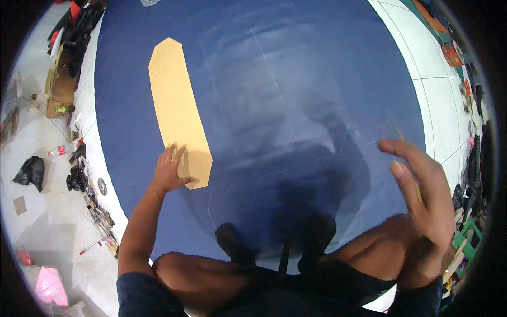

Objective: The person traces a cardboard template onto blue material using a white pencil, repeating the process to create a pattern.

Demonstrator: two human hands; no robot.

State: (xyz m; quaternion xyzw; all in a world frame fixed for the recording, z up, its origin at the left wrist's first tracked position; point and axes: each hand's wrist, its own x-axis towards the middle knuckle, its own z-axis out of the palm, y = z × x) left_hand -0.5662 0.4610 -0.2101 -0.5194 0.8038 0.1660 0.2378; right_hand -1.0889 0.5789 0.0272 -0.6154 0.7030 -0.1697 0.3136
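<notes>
A long tan cardboard-like pattern piece (pixel 177 100) with angled ends lies flat on a dark blue, slightly shiny sheet (pixel 127 63). My left hand (pixel 170 170) rests on its near end, fingers spread and pressing lightly. Over the right side of the sheet is my right hand (pixel 422 182), raised and somewhat blurred. Between its thumb and fingers runs a thin, yellowish pencil-like stick (pixel 419 193), its tip too faint to make out. Thin white lines (pixel 270 74) are drawn on the sheet, to the right of the pattern piece.
White floor tiles (pixel 441 95) border the sheet. At left lie a black plastic bag (pixel 30 173), a bottle (pixel 59 150), a metal ring (pixel 102 186) and scattered tools. A pink package (pixel 50 285) is at lower left. A green plastic item (pixel 467 244) stands at right. My knees flank the near edge.
</notes>
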